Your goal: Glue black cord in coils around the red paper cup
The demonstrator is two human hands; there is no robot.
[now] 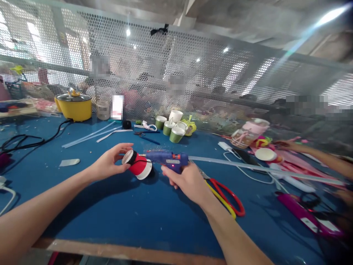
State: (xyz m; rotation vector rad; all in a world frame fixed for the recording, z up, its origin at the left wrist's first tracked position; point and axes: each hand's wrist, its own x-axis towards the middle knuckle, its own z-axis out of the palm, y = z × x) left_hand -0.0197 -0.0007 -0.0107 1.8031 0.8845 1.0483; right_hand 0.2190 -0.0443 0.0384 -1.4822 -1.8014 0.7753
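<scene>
My left hand (117,159) grips the narrow end of a small red cup-shaped piece (139,165) with a black band and white rims, tilted just over the blue table. In my right hand (190,180) is a blue glue gun (168,159), its nozzle pointing left at the black band; I cannot tell whether it touches. A small red light glows on the gun. From its back a long clear glue stick (234,162) reaches far to the right. Scissors with red and yellow handles (227,197) lie beneath my right wrist.
Green and white cups (178,133), pliers (149,137) and pale strips (88,135) lie ahead. A yellow electric pot (74,108) stands back left. At right are a purple power strip (309,215), cables and another person's arm (317,152). A perforated metal screen (204,70) rises behind.
</scene>
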